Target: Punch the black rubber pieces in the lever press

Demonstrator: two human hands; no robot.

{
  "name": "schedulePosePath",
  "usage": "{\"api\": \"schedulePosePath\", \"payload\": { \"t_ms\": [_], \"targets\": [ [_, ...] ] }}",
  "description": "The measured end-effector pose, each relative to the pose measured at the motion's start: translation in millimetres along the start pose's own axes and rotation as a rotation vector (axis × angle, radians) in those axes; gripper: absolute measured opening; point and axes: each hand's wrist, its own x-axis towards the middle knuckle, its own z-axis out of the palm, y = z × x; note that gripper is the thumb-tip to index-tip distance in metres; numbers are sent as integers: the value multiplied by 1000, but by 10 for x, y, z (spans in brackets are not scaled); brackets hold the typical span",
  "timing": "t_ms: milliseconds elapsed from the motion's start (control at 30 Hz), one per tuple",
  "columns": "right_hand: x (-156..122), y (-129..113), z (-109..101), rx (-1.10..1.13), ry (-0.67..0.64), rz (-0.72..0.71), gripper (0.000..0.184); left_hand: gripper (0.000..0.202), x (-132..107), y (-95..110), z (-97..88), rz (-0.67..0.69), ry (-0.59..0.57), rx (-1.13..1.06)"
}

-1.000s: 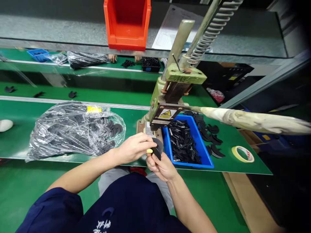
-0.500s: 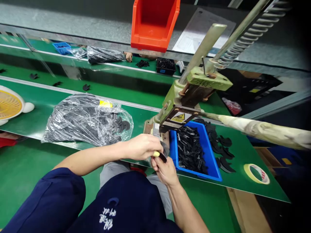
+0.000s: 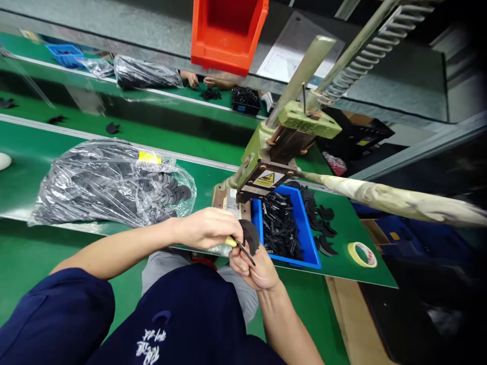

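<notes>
Left grip (image 3: pixel 211 228) holding seemingly one dark strip (image 3: pixel 247 255), right grip (image 3: pixel 257 269) holding one curved black piece (image 3: pixel 250 234), one blue bin (image 3: pixel 308 234) nearby

Black piece (image 3: pixel 251 235), blue bin (image 3: pixel 307 228), pale-green press (image 3: pixel 258 144), orange-red tray (image 3: pixel 220 58), green tabletop (image 3: pixel 207 177)

The person before me wears a navy blue shirt (image 3: pixel 190 314) of plain, matte cloth. On its chest, white writing (image 3: pixel 148 347) runs in brushy, handwritten-looking strokes; I can't make out the words. Next to that sits a small curved mark (image 3: pixel 162 317), a crescent in a slightly brighter blue. The left sleeve (image 3: pixel 64 309) is short and roomy, creased in soft folds, ending near the elbow. Beyond it, the left forearm (image 3: pixel 122 251) is uncovered to the left hand (image 3: pixel 209 228); likewise the right forearm (image 3: pixel 287 314) to the right hand (image 3: pixel 258 271). The trousers (image 3: pixel 239 291) are light grey, softly wrinkled.
</notes>
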Motion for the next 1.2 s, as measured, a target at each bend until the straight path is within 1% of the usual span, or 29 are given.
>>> {"api": "schedulePosePath", "payload": {
  "t_ms": [100,133,200,267,300,367,400,433,467,533,567,633,700,767,833,933,1000,1100,1200],
  "targets": [
    [-102,-39,-13,-80,102,-33,34,25,-10,53,34,-51,50,41],
    [-128,-60,-28,-103,126,-37,30,26,-8,73,43,-80,47,64],
    [-155,-115,-59,-128,144,-36,30,29,14,106,46,-130,10,87],
    [-145,-180,-76,-115,116,-19,30,30,54,120,25,-153,-25,63],
    [-128,-214,-75,-96,89,-7,31,29,75,121,9,-159,-17,44],
    [-76,-270,-59,-45,19,20,36,26,106,111,-25,-194,61,11],
    [-44,-289,-49,-20,-19,33,39,26,113,101,-41,-235,124,-2],
    [-11,-300,-39,5,-53,43,42,31,113,88,-52,-292,183,-24],
    [23,-301,-33,25,-81,50,44,40,107,70,-59,-363,224,-67],
    [91,-280,-34,49,-120,64,47,56,86,25,-55,-528,246,-241],
    [125,-261,-40,53,-129,71,48,58,73,-2,-44,-609,239,-359],
    [189,-215,-58,44,-121,77,47,52,50,-58,-12,-744,247,-576],
    [246,-177,-71,10,-82,71,47,42,30,-114,25,-833,330,-672],
    [298,-162,-75,-47,-19,46,45,36,8,-167,55,-897,427,-666],
    [345,-169,-76,-111,81,-15,43,34,-20,-219,76,-950,482,-637],
    [414,-192,-88,-184,275,-132,44,34,-69,-287,89,-1018,483,-643],
    [461,-184,-100,-217,378,-169,42,34,-99,-325,90,-1037,470,-680],
    [534,-133,-106,-249,483,-183,43,33,-145,-378,90,-1023,472,-706],
    [604,-94,-103,-273,547,-188,47,27,-214,-471,105,-1000,488,-682]
  ]
}}
